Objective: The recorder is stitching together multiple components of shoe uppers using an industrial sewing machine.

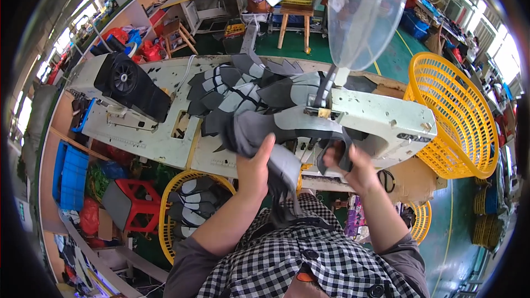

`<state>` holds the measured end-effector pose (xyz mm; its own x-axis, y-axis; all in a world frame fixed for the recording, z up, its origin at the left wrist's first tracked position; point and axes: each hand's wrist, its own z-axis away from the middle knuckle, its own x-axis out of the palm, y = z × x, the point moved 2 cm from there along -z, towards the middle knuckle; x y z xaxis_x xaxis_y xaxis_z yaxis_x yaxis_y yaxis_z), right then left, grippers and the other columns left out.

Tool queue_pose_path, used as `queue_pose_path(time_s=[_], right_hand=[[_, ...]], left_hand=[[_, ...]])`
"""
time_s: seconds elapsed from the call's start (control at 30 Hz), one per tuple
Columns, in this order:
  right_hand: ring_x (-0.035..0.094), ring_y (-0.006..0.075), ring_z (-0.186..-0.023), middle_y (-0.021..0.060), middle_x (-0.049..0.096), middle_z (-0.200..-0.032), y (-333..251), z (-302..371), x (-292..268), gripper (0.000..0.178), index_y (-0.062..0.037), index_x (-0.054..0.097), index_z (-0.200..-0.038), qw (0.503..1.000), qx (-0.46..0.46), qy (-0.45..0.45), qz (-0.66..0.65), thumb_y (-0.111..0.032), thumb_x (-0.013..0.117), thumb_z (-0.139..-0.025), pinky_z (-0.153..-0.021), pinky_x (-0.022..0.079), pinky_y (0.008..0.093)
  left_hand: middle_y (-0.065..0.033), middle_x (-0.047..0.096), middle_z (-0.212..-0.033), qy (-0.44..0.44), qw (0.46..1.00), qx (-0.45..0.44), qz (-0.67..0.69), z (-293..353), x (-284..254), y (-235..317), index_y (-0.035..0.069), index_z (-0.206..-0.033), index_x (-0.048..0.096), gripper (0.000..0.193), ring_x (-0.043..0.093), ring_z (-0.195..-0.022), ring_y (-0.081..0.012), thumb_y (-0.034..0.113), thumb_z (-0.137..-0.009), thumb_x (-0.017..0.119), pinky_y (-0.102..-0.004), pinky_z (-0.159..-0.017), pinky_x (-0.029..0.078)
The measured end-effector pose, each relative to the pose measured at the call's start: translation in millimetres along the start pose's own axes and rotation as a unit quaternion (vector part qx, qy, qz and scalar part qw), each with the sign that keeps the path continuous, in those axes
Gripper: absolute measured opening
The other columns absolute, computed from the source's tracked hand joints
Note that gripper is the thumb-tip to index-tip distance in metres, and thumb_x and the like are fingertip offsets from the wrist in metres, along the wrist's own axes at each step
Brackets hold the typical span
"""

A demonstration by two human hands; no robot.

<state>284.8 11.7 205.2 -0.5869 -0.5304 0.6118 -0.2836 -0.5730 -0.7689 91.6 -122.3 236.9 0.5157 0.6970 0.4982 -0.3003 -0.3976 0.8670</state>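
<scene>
My left hand (253, 170) is closed round a bunch of grey shoe-upper pieces (281, 163), its thumb pointing up. The bunch sags toward my lap, and its dark upper end is smeared by motion. My right hand (353, 169) pinches the dark curled end of a grey shoe-upper piece (309, 120) below the sewing machine's arm (381, 121). Its fingers are partly blurred. That piece stretches across the machine bed, close under the needle area, toward my left hand. Behind it, a pile of joined grey and black shoe-upper pieces (234, 89) covers the table.
A second sewing machine (130, 85) stands at the left of the table (121, 138). Yellow baskets flank me: one large basket (480, 132) at right, one basket (163, 226) with pieces at lower left. A clear plastic shield (364, 16) rises above the machine. Scissors (386, 180) lie near my right forearm.
</scene>
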Motion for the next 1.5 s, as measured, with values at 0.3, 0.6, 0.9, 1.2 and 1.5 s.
queue_pose_path(time_s=[0.3, 0.6, 0.9, 1.2, 1.5], right_hand=[[0.057, 0.0308, -0.103, 0.0221, 0.058, -0.107, 63.9, 45.9, 67.6, 0.081, 0.0014, 0.042, -0.125, 0.858, -0.052, -0.064, 0.506, -0.037, 0.08, -0.064, -0.086, 0.045, 0.0371], [0.057, 0.0109, -0.078, 0.0035, 0.062, -0.082, -55.3, 62.6, 36.4, 0.036, -0.0003, 0.06, -0.094, 0.885, 0.053, -0.027, 0.463, -0.021, 0.077, -0.07, -0.072, 0.046, 0.0244], [0.053, 0.0082, -0.079, 0.0015, 0.06, -0.089, -35.0, -0.6, 16.5, 0.023, 0.0005, 0.058, -0.102, 0.954, -0.058, 0.164, 0.245, -0.014, 0.063, -0.085, -0.074, 0.043, 0.0218], [0.056, 0.0138, -0.077, 0.0072, 0.061, -0.095, -35.2, -35.4, 11.7, 0.028, -0.0008, 0.056, -0.108, 0.963, -0.082, 0.189, 0.176, -0.014, 0.063, -0.084, -0.074, 0.046, 0.0279], [0.059, 0.0275, -0.101, 0.0195, 0.058, -0.109, 79.2, 26.8, 26.3, 0.081, 0.0039, 0.041, -0.123, 0.974, -0.049, -0.175, 0.137, -0.03, 0.084, -0.063, -0.093, 0.043, 0.0431]], left_hand=[[-0.0137, 0.046, -0.116, -0.253, 0.886, 0.21, -0.326, 46.0, -14.1, 37.5, 0.001, -0.132, 0.032, 0.065, 0.05, -0.103, -0.026, -0.001, -0.072, 0.058, -0.0365, -0.092, 0.039], [-0.0109, 0.049, -0.114, -0.182, 0.918, 0.21, -0.283, 25.1, -17.5, 63.5, 0.001, -0.131, 0.035, 0.053, 0.05, -0.097, -0.0182, -0.001, -0.082, 0.052, -0.0301, -0.084, 0.041], [-0.0045, 0.053, -0.111, -0.022, 0.995, 0.06, -0.077, -12.3, 12.5, 5.9, 0.004, -0.131, 0.039, 0.051, 0.049, -0.097, -0.0106, -0.005, -0.083, 0.053, -0.0256, -0.088, 0.038], [-0.0046, 0.052, -0.111, -0.004, 0.997, 0.07, -0.039, -35.3, 16.0, -8.8, 0.006, -0.127, 0.039, 0.049, 0.048, -0.085, -0.0076, -0.005, -0.082, 0.054, -0.0221, -0.073, 0.041], [-0.0072, 0.051, -0.109, -0.147, 0.987, -0.019, -0.055, 51.7, 6.3, 13.7, 0.004, -0.13, 0.037, 0.052, 0.052, -0.096, -0.0132, -0.003, -0.08, 0.051, -0.028, -0.084, 0.043]])
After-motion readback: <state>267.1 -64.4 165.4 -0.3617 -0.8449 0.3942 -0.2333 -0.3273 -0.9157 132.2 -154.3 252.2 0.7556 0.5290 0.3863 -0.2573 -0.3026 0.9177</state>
